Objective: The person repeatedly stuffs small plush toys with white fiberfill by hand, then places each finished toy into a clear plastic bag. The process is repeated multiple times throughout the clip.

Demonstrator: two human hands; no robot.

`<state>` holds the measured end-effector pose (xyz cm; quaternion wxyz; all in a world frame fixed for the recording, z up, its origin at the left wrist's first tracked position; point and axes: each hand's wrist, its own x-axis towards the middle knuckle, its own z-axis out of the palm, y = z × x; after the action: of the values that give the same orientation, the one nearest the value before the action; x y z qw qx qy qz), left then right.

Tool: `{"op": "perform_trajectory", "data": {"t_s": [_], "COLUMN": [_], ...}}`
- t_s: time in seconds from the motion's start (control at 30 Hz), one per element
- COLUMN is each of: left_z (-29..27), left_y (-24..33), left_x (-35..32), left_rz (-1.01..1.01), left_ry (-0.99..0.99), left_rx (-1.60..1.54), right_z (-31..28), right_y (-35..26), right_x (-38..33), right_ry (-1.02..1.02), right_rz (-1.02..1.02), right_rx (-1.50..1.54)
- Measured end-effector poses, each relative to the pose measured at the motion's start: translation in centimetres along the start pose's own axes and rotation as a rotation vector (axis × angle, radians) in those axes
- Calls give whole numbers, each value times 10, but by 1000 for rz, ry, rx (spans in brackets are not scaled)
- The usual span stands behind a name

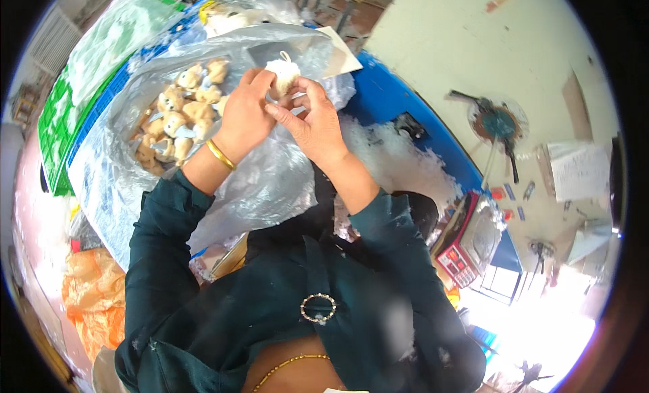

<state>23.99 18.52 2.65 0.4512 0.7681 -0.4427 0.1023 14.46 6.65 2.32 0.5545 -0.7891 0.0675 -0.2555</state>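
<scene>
White plush [284,71] in hands [314,128], illegible written sheet [579,171]

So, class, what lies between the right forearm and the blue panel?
In the head view, white fluffy stuffing lies between the right forearm and blue panel, with a dark object near the panel.

The hands [247,117] partly hide the fluffy piece [282,70] — perhaps a toy.
</scene>
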Motion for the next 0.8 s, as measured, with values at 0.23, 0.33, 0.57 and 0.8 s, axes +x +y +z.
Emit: {"op": "perform_trajectory", "data": {"t_s": [0.23, 0.33, 0.57, 0.8], "left_z": [47, 77, 152, 207], "left_y": [74, 97, 173, 226], "left_x": [-12, -13, -23, -35], "left_rz": [-366, -322, 323, 302], "left_ry": [-327, -421, -567, -720], "left_rx": [-863, -1013, -509, -656], "right_z": [-108, -149, -233, -281], "right_y": [-13, -20, -10, -5], "right_x": [-56, -93, -171, -238], "right_ry": [71, 69, 172, 296], "right_rz": [344, 416, 395, 537], "right_rx": [465, 313, 162, 829]}}
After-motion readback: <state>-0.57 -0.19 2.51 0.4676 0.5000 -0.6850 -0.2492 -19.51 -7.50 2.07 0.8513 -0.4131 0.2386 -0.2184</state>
